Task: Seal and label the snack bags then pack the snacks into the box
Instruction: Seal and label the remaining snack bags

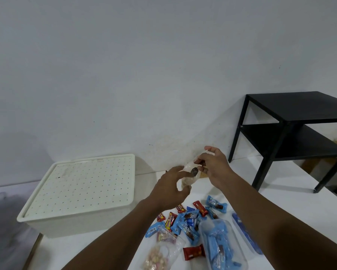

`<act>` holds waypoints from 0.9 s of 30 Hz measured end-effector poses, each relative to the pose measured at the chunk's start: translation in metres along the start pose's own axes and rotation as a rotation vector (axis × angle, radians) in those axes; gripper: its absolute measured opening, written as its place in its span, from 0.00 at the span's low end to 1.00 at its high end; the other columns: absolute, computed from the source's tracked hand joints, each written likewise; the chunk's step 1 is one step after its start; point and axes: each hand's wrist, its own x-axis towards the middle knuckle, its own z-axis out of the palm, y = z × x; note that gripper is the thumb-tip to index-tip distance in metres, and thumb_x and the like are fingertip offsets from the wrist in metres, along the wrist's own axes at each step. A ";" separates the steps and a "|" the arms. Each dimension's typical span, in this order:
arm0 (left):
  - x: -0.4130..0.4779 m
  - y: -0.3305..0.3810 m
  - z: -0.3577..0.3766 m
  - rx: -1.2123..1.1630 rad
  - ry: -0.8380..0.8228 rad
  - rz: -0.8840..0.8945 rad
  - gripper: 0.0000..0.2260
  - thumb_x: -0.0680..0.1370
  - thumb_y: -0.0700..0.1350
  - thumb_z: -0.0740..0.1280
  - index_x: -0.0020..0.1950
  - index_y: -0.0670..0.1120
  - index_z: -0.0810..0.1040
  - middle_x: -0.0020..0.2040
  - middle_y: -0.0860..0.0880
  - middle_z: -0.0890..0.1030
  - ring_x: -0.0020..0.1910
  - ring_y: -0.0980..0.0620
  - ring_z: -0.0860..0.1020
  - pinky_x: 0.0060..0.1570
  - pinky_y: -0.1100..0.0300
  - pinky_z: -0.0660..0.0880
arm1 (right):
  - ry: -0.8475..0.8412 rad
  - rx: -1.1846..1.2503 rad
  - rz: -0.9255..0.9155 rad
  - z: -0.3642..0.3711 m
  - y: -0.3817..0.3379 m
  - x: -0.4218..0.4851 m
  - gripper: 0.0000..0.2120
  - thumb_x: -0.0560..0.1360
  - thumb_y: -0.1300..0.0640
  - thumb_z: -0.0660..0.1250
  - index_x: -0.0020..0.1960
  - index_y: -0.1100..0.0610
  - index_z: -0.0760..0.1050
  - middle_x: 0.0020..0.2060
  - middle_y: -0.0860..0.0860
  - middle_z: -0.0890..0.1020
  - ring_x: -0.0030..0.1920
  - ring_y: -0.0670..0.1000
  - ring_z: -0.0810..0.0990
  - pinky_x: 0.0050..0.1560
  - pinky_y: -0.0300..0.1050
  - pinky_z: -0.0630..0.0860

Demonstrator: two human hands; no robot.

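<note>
Held up above the middle of a white tabletop: a small clear plastic snack bag with pale and dark pieces inside, gripped between two bare hands. Left hand curled around the lower part of the bag, fingers closed on the plastic. Right hand pinching the bag's upper edge between thumb and fingertips, with one finger raised. Whether the bag's mouth is sealed, impossible to tell. To the left on the table, a large cream-white rectangular plastic box, closed by a flat lid dotted with small holes; contents hidden. Below the hands, a loose pile of small wrapped snacks in blue, red and yellow wrappers, scattered directly on the tabletop. At the bottom edge, a clear bag of pale round nuts or candies, lying flat. Just beside it to the right, a single red-wrapped snack. Further right, a clear bag packed with blue-wrapped snacks, and next to that, near the right forearm, another clear bag with a dark blue package inside, partly covered. Behind the table, a plain pale grey wall with faint scuffs. On the right against the wall, a black square side table with a lower shelf.
</note>
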 end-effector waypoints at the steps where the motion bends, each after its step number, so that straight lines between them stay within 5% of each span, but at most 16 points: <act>1: 0.003 0.000 0.002 0.028 -0.013 -0.011 0.19 0.76 0.48 0.69 0.67 0.56 0.76 0.70 0.53 0.75 0.63 0.52 0.75 0.61 0.57 0.77 | -0.008 -0.005 -0.001 0.001 0.000 0.000 0.19 0.76 0.66 0.65 0.62 0.50 0.72 0.44 0.59 0.84 0.46 0.54 0.83 0.50 0.48 0.81; 4: 0.013 -0.005 0.004 0.016 0.019 -0.060 0.21 0.78 0.40 0.68 0.70 0.51 0.74 0.70 0.52 0.76 0.60 0.52 0.79 0.57 0.62 0.78 | -0.040 -0.050 -0.022 0.001 0.000 -0.001 0.19 0.74 0.64 0.66 0.62 0.50 0.71 0.42 0.58 0.85 0.45 0.53 0.83 0.46 0.47 0.79; 9: 0.028 -0.014 0.002 -0.154 0.122 -0.153 0.14 0.75 0.36 0.71 0.58 0.50 0.83 0.57 0.57 0.82 0.50 0.54 0.83 0.52 0.62 0.80 | -0.032 -0.260 -0.169 -0.020 0.007 -0.002 0.16 0.76 0.58 0.69 0.60 0.50 0.67 0.52 0.63 0.80 0.46 0.53 0.79 0.41 0.43 0.75; 15: 0.047 -0.027 0.012 -0.245 0.097 -0.218 0.13 0.71 0.39 0.77 0.50 0.54 0.83 0.49 0.56 0.84 0.36 0.63 0.82 0.38 0.70 0.75 | -0.237 -0.277 -0.050 -0.050 0.027 0.011 0.04 0.74 0.61 0.72 0.46 0.53 0.79 0.49 0.50 0.82 0.54 0.51 0.79 0.59 0.58 0.75; 22: 0.076 -0.052 0.055 -0.141 0.046 -0.266 0.14 0.70 0.35 0.77 0.52 0.49 0.84 0.45 0.53 0.82 0.40 0.64 0.79 0.38 0.78 0.71 | -0.242 -0.582 -0.126 -0.077 0.056 0.048 0.09 0.76 0.61 0.71 0.53 0.52 0.82 0.51 0.53 0.83 0.49 0.56 0.84 0.50 0.55 0.83; 27: 0.101 -0.071 0.098 -0.131 0.021 -0.332 0.12 0.72 0.38 0.75 0.54 0.48 0.84 0.46 0.53 0.82 0.44 0.58 0.81 0.46 0.69 0.78 | -0.268 -0.697 -0.078 -0.096 0.072 0.095 0.12 0.75 0.61 0.72 0.58 0.54 0.81 0.51 0.55 0.83 0.51 0.53 0.84 0.57 0.52 0.81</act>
